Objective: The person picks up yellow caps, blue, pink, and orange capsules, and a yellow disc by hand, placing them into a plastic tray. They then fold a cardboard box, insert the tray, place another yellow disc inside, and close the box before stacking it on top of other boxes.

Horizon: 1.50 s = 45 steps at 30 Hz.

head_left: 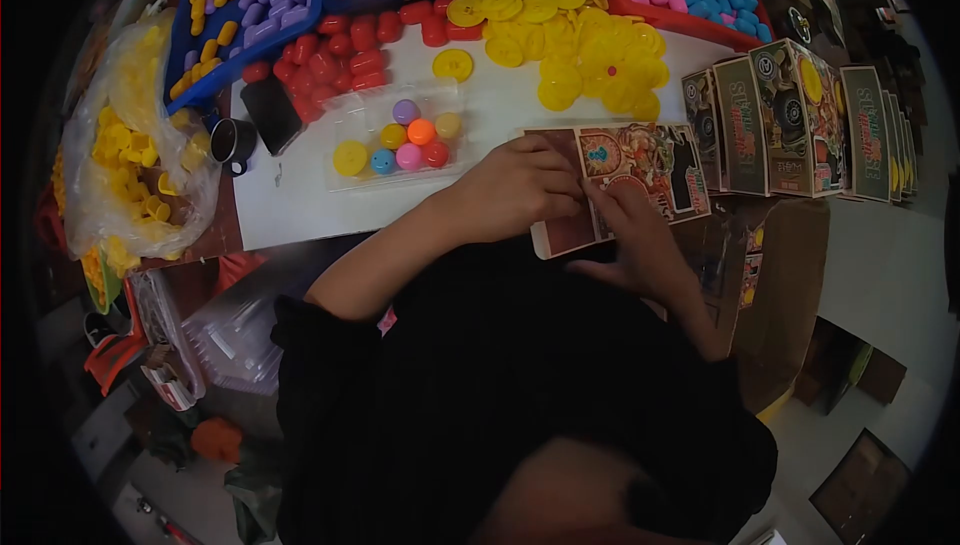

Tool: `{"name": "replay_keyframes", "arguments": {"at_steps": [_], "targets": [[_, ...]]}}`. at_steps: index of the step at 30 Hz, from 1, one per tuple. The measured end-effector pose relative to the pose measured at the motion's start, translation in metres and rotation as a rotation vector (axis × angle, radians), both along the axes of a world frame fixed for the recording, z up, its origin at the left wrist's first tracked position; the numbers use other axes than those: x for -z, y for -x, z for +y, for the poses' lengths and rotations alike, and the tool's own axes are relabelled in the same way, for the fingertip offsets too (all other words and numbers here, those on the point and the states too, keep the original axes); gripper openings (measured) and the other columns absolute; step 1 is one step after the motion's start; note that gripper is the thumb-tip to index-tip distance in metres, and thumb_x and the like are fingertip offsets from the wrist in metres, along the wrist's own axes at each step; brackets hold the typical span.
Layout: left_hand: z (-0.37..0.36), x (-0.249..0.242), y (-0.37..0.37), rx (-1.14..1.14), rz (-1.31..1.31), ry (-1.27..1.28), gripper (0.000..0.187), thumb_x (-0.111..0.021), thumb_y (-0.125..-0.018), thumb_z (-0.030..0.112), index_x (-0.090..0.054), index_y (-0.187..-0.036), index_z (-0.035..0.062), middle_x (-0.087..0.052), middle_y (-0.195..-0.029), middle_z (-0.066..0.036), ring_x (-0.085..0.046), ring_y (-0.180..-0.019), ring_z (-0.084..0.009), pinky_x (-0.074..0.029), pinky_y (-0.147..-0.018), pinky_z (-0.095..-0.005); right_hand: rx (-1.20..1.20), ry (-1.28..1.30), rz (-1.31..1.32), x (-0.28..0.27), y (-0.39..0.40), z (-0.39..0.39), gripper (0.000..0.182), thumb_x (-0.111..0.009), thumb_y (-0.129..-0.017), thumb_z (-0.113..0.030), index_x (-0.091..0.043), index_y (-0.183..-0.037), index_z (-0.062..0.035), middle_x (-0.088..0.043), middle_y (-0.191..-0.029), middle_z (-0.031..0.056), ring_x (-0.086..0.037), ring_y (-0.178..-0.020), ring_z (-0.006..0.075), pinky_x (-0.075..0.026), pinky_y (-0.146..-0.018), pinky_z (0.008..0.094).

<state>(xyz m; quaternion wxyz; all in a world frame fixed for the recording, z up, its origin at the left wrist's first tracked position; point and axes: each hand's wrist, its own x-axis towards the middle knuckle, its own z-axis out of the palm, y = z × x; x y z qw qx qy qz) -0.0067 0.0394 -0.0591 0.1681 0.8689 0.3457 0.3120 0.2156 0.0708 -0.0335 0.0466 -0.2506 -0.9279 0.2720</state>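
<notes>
A printed cardboard box (660, 160) lies at the table's front edge, its picture side facing up and its brown inner flap toward the left. My left hand (520, 190) rests over the flap end with fingers curled on it. From the right, my right hand (640, 235) grips the box's lower edge, fingers on top. Left of the hands sits a clear plastic tray (345, 125) holding several coloured round pieces and a yellow disc. Whether anything is inside the box is hidden.
Red capsules (335, 55) and yellow discs (600, 55) are piled behind the tray. Blue bins (325, 0) and a red bin (690, 35) line the back. Printed boxes (770, 120) stand at right. A black phone (270, 115), cup (233, 143) and plastic bag (140, 145) lie left.
</notes>
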Motion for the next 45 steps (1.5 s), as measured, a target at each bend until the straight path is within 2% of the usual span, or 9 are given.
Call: {"name": "replay_keyframes", "arguments": {"at_steps": [2,7,11,14,24,36,39,41,45], "targets": [[0.002,-0.003,-0.003,-0.018,0.404,0.100,0.024,-0.059,-0.068,0.010,-0.067,-0.091,0.0097,-0.062,-0.107,-0.001,-0.054,-0.107,-0.0177,-0.036,-0.098,-0.0397,0.086,-0.103,-0.104,0.033,0.026,-0.008,0.076,-0.074,-0.065,-0.024,-0.040,-0.126,0.0050,-0.048,-0.103,0.0147,-0.052,-0.094,0.0296,-0.047,-0.075,0.0361],[0.000,-0.013,0.042,-0.335,0.333,-0.030,0.059,-0.071,-0.065,0.017,-0.051,-0.121,0.0163,-0.043,-0.132,-0.008,-0.039,-0.123,-0.0252,-0.030,-0.102,-0.0499,0.197,-0.304,0.025,0.067,0.053,-0.009,0.062,-0.064,-0.073,-0.016,-0.038,-0.124,0.0102,-0.051,-0.097,0.0174,-0.056,-0.084,0.0318,-0.050,-0.060,0.0366],[-0.023,-0.012,0.118,-0.710,0.425,0.292,0.117,-0.086,-0.047,0.028,-0.018,-0.142,0.0239,-0.023,-0.144,-0.011,-0.026,-0.131,-0.0347,-0.025,-0.104,-0.0574,0.287,-0.043,0.303,0.053,0.079,-0.006,0.028,-0.053,-0.082,-0.008,-0.051,-0.106,0.0062,-0.055,-0.079,0.0180,-0.058,-0.066,0.0328,-0.047,-0.055,0.0376],[-0.035,0.000,0.132,-0.706,0.647,0.582,0.130,-0.088,-0.041,0.029,-0.008,-0.144,0.0251,-0.021,-0.144,-0.013,-0.024,-0.131,-0.0362,-0.022,-0.103,-0.0627,0.267,0.169,0.448,0.051,0.095,-0.008,0.016,-0.049,-0.084,-0.008,-0.054,-0.093,0.0043,-0.056,-0.074,0.0179,-0.058,-0.064,0.0324,-0.046,-0.056,0.0384],[-0.044,0.008,0.130,-0.604,0.565,0.517,0.122,-0.081,-0.046,0.014,-0.007,-0.144,0.0222,-0.033,-0.129,-0.015,-0.033,-0.122,-0.0364,-0.019,-0.102,-0.0650,0.296,0.335,0.473,0.047,0.099,-0.011,0.015,-0.048,-0.085,-0.009,-0.054,-0.089,0.0040,-0.057,-0.075,0.0174,-0.057,-0.067,0.0286,-0.045,-0.062,0.0368],[-0.041,0.013,0.115,-0.439,0.520,0.442,0.128,-0.087,-0.046,0.031,-0.005,-0.144,0.0212,-0.034,-0.131,-0.016,-0.029,-0.127,-0.0335,-0.018,-0.098,-0.0667,0.163,0.526,0.472,0.047,0.117,-0.022,0.016,-0.048,-0.086,-0.011,-0.054,-0.094,0.0024,-0.056,-0.081,0.0162,-0.057,-0.072,0.0278,-0.045,-0.066,0.0354],[-0.045,0.018,0.127,-0.419,0.435,0.386,0.129,-0.086,-0.042,0.042,-0.009,-0.143,0.0171,-0.032,-0.132,-0.015,-0.030,-0.126,-0.0355,-0.024,-0.101,-0.0569,0.153,0.560,0.528,0.053,0.129,-0.029,0.017,-0.048,-0.086,-0.012,-0.054,-0.094,0.0018,-0.055,-0.083,0.0167,-0.056,-0.074,0.0283,-0.044,-0.067,0.0358],[-0.052,0.019,0.139,-0.483,0.009,0.261,0.104,-0.082,-0.055,0.043,-0.027,-0.138,0.0139,-0.038,-0.128,-0.014,-0.036,-0.122,-0.0342,-0.031,-0.100,-0.0467,0.138,0.560,0.521,0.051,0.130,-0.027,0.017,-0.049,-0.086,-0.012,-0.054,-0.094,0.0018,-0.055,-0.083,0.0169,-0.056,-0.074,0.0286,-0.044,-0.067,0.0361],[-0.078,0.011,0.162,-0.800,0.011,0.376,0.038,-0.072,-0.074,0.030,-0.061,-0.100,0.0053,-0.049,-0.115,-0.012,-0.048,-0.111,-0.0279,-0.039,-0.093,-0.0385,0.126,0.565,0.479,0.052,0.129,-0.024,0.017,-0.049,-0.086,-0.012,-0.054,-0.094,0.0021,-0.055,-0.083,0.0171,-0.056,-0.074,0.0291,-0.044,-0.067,0.0364]]}}
